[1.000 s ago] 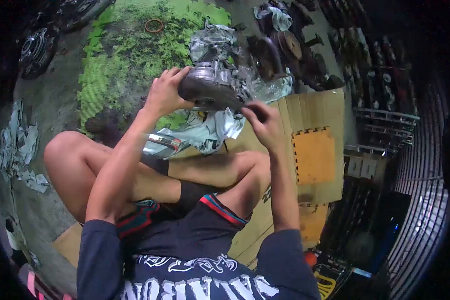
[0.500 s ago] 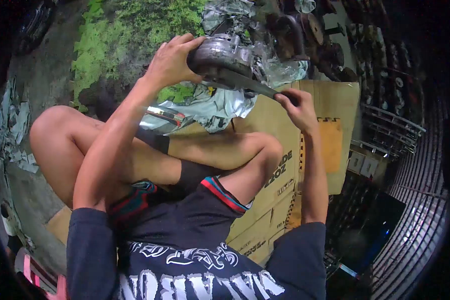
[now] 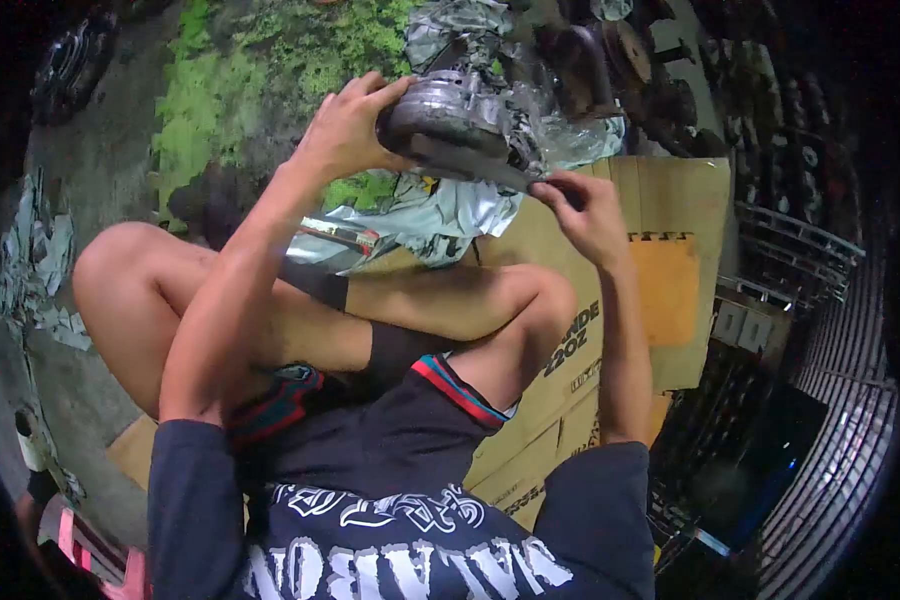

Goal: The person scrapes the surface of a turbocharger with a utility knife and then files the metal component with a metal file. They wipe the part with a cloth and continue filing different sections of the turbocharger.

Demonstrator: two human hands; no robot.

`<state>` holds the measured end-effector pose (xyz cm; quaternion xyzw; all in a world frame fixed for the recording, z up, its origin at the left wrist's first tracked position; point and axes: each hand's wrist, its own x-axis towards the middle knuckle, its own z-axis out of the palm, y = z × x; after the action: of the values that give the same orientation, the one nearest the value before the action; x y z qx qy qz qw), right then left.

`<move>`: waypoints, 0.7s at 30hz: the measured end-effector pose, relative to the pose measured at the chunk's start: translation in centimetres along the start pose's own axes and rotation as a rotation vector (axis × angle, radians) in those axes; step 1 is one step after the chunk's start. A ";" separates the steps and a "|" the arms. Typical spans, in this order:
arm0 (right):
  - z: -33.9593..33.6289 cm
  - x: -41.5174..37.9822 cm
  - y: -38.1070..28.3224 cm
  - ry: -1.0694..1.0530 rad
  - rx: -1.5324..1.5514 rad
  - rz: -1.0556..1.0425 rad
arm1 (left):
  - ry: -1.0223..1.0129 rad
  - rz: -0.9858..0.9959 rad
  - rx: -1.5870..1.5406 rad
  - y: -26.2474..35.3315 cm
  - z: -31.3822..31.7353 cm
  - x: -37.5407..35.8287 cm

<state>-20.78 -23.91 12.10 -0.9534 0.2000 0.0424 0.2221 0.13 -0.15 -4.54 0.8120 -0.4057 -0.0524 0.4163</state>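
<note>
Two crossed legs [image 3: 425,302] of yours are folding in front of your dark shorts [image 3: 370,430], with flattened cardboard [image 3: 535,245] spreading to their right. Just past your shins, a slim red-marked tool [image 3: 355,239] is lying on crumpled silvery sheeting [image 3: 450,212]. Beyond that, a round metal part [image 3: 440,118] is sitting straight ahead of you, between your hands, which are working apart. Your left hand [image 3: 355,125] is clasping its left side, fingers above and thumb below. Your right hand [image 3: 582,208] is pinching the outer end of a dark flat strip [image 3: 480,167], which is running along the part's near side; whether it is touching, I cannot tell. Farther off, a worn green mat [image 3: 290,55] is spreading leftward, and rusty metal pieces [image 3: 625,50] are crowding the right.
</note>
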 end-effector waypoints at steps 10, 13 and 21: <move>-1.0 0.3 0.3 -0.099 0.161 0.149 | -0.067 -0.011 -0.005 0.3 0.0 0.4; -1.2 -0.5 0.2 -0.141 0.157 0.251 | -0.014 0.001 0.023 -0.3 0.2 0.2; -2.2 -1.6 1.4 -0.146 0.106 0.262 | -0.068 0.020 0.082 1.8 -0.1 0.1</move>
<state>-22.79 -25.47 13.79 -0.9004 0.3079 0.1298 0.2786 -0.89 -0.71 -3.20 0.8220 -0.4296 -0.0593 0.3691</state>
